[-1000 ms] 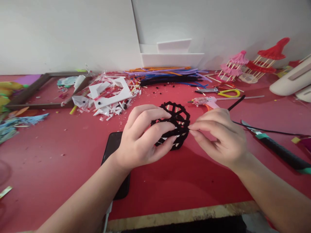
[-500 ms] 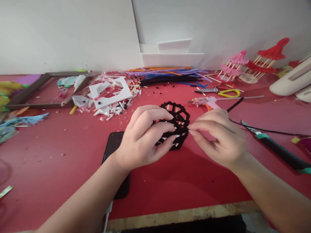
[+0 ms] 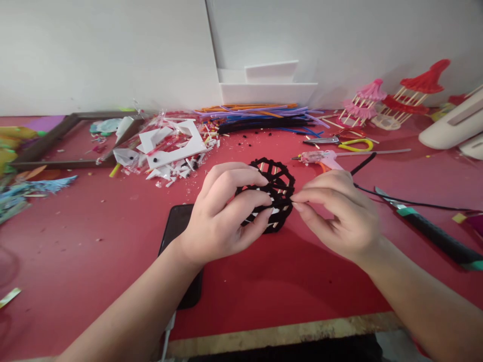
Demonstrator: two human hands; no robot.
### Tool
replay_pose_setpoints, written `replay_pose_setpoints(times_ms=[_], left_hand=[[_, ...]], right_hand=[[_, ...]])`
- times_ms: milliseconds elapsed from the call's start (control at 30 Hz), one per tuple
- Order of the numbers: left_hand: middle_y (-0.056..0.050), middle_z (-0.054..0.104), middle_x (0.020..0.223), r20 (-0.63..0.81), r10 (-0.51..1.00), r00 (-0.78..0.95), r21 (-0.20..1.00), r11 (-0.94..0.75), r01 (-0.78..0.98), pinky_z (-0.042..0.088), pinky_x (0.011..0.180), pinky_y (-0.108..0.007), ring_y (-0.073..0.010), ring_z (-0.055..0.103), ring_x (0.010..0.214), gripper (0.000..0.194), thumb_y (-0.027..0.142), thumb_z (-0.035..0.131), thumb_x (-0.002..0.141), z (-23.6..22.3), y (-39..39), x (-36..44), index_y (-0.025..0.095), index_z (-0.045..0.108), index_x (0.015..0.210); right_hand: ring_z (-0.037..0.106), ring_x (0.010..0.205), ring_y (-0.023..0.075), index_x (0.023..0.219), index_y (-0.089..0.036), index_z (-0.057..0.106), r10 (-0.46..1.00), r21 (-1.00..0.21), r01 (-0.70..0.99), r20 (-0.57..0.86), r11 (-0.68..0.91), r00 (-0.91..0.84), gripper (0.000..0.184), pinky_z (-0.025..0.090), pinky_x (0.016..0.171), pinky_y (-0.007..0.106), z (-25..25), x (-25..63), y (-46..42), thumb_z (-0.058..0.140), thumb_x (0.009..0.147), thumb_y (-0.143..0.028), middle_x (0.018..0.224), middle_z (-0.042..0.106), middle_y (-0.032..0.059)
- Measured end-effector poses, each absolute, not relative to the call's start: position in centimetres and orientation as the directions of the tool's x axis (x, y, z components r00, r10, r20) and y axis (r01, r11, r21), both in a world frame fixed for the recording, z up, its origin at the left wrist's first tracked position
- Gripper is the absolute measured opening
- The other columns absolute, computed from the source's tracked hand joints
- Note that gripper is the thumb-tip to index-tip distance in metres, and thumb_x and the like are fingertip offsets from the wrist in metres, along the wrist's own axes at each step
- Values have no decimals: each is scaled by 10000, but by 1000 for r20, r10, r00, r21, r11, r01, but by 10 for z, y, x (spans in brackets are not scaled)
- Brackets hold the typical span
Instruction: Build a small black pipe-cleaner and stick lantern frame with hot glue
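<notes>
A small round openwork frame (image 3: 282,173), made of pale sticks wrapped in black fuzzy pipe cleaner, stands on the red table. My left hand (image 3: 222,211) curls around its left side, fingers and thumb closed on it and covering part of it. At the frame's right edge, my right hand (image 3: 339,216) pinches thumb and forefinger together on a black pipe cleaner. The loose end of the pipe cleaner (image 3: 364,163) sticks out behind my right knuckles. My fingertips hide where it meets the frame.
A phone (image 3: 173,227) lies under my left wrist. To the right are a glue gun (image 3: 327,159), yellow-handled scissors (image 3: 354,144) and a black-and-green-handled tool (image 3: 433,235). Behind lie white board scraps (image 3: 177,156), bundled pipe cleaners (image 3: 264,121), a pink model (image 3: 364,103) and a red model (image 3: 422,85).
Almost nothing differs. My right fingertips sit very slightly closer to the frame, and the loose pipe cleaner end has shifted a little left. My left hand keeps its grip.
</notes>
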State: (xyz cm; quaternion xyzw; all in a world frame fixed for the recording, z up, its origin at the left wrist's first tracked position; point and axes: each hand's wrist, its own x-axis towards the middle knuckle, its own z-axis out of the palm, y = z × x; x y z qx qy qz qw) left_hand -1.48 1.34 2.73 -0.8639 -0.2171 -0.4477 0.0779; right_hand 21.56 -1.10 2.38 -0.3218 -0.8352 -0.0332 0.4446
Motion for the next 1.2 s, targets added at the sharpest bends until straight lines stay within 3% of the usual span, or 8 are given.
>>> replay_pose_setpoints(times_ms=[800, 1033, 1200], left_hand=[[-95, 610, 1070, 811, 310, 497, 75, -897, 436, 547, 904, -460, -269, 617, 1046, 190, 109, 733, 768, 27, 17, -15, 190, 630, 905], [-135, 638, 1100, 814, 316, 487, 117, -911, 396, 541, 939, -491, -287, 623, 1067, 386, 233, 750, 765, 26, 18, -17, 159, 574, 1100], [-105, 642, 1092, 811, 317, 493, 88, -897, 432, 553, 931, -468, -271, 627, 1057, 313, 237, 748, 797, 26, 17, -14, 211, 600, 1072]], right_hand=[[614, 742, 171, 934, -163, 643, 518, -241, 570, 760, 786, -393, 83, 466, 713, 372, 25, 212, -13, 643, 901, -87, 825, 695, 63], [620, 735, 174, 926, -170, 644, 533, -264, 573, 760, 776, -372, 91, 471, 722, 372, 24, 211, -14, 651, 887, -88, 815, 699, 56], [617, 726, 169, 934, -179, 646, 539, -282, 564, 760, 776, -362, 98, 479, 713, 367, 26, 208, -16, 642, 893, -90, 807, 692, 43]])
